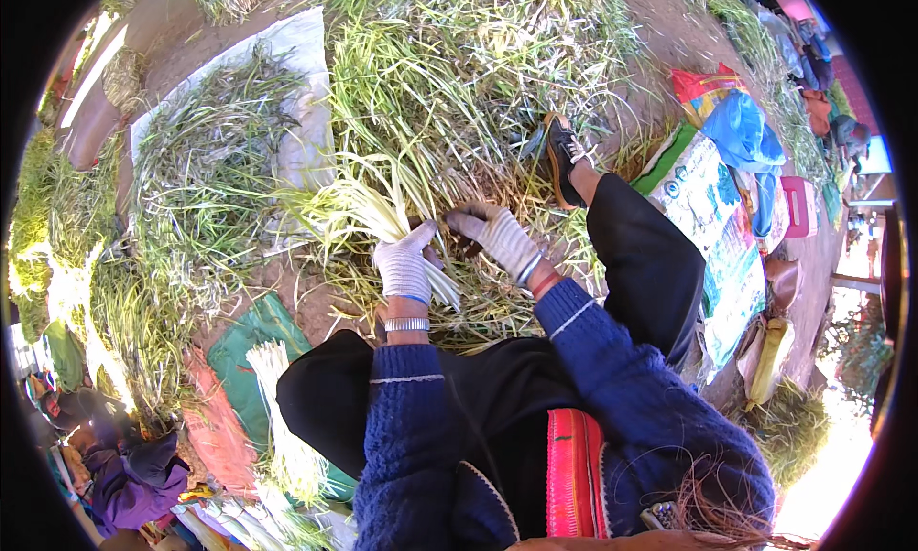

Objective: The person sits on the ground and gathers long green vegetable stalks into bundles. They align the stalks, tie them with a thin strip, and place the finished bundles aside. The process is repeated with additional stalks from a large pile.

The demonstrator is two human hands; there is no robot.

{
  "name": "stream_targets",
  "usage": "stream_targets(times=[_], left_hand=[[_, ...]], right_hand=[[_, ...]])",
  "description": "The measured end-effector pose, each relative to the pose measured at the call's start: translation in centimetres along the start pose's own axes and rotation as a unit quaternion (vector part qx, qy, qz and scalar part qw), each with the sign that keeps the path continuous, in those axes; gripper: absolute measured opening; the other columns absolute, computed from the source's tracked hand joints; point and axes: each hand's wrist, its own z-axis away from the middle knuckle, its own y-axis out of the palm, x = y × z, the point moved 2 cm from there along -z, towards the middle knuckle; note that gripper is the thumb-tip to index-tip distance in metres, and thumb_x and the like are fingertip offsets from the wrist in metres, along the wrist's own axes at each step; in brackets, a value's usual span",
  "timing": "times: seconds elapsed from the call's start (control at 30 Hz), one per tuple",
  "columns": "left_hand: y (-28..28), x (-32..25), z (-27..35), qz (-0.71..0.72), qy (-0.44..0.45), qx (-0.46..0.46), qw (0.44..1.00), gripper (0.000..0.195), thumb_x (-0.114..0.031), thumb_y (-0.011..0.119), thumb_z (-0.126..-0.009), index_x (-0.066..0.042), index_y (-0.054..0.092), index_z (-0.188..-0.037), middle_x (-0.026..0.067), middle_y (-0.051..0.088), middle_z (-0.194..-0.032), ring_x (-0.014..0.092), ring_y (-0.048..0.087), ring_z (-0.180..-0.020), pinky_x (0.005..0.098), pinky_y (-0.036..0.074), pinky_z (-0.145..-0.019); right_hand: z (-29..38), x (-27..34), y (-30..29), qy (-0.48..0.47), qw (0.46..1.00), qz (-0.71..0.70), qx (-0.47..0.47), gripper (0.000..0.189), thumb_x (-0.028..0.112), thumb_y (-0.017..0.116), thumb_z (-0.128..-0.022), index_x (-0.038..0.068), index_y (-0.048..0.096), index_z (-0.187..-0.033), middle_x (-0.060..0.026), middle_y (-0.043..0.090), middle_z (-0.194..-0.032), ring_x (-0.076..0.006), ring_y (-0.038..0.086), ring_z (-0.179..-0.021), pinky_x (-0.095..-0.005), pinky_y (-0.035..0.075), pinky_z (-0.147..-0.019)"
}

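Observation:
My left hand (407, 261), in a whitish knit glove with the fingertips partly bare, is closed around a bundle of pale green stalks (369, 210). The leafy ends fan out to the upper left, and the white cut-looking ends stick out below the hand. Just to the right, my right hand (491, 235), gloved likewise, has its fingers bent beside a few thin blades; whether it grips any of them is not clear. Beneath both hands spreads a large heap of loose green stalks (459, 85), partly dry.
A white sheet (305, 132) bears more stalks at the left. Beside my knee, pale bundled stalks (276, 386) lie over a green sack (251, 343). At the right are a printed sack (696, 185), a blue plastic bag (742, 132) and a pink container (798, 207). Another person (133, 472) sits at the lower left.

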Motion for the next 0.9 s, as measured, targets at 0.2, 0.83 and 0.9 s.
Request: stream_targets(times=[0.2, 0.83, 0.9], left_hand=[[0.5, 1.2, -0.2, -0.034, -0.049, -0.037, 0.998, 0.020, -0.002, 0.081, -0.078, 0.000, 0.066, -0.092, 0.0057, 0.063, -0.066, 0.017, 0.053, -0.041, 0.0308, 0.043, -0.038], [-1.2, -2.8, 0.8, 0.082, 0.029, -0.016, 0.996, 0.017, -0.003, 0.079, -0.084, 0.000, 0.064, -0.092, 0.0059, 0.062, -0.065, 0.016, 0.053, -0.041, 0.0303, 0.043, -0.037], [-1.0, -2.5, 0.9, 0.050, 0.025, -0.005, 0.998, 0.013, -0.010, 0.076, -0.089, -0.003, 0.066, -0.094, 0.0043, 0.060, -0.063, 0.015, 0.056, -0.046, 0.0289, 0.047, -0.041]], right_hand=[[-1.9, 1.2, 1.8, -0.065, 0.976, 0.192, -0.084, 0.034, 0.026, 0.077, -0.088, -0.004, 0.072, -0.104, -0.0155, 0.074, -0.086, -0.0195, 0.067, -0.076, -0.0343, 0.054, -0.073], [1.4, -6.7, -3.6, 0.072, 0.840, 0.538, 0.007, 0.041, 0.040, 0.057, -0.099, 0.006, 0.070, -0.118, -0.0227, 0.073, -0.107, -0.0395, 0.071, -0.094, -0.0456, 0.057, -0.086], [0.7, -4.3, -0.8, -0.035, 0.957, 0.287, 0.015, 0.038, 0.028, 0.066, -0.097, 0.002, 0.067, -0.125, -0.0167, 0.074, -0.107, -0.0287, 0.071, -0.092, -0.0395, 0.057, -0.084]])
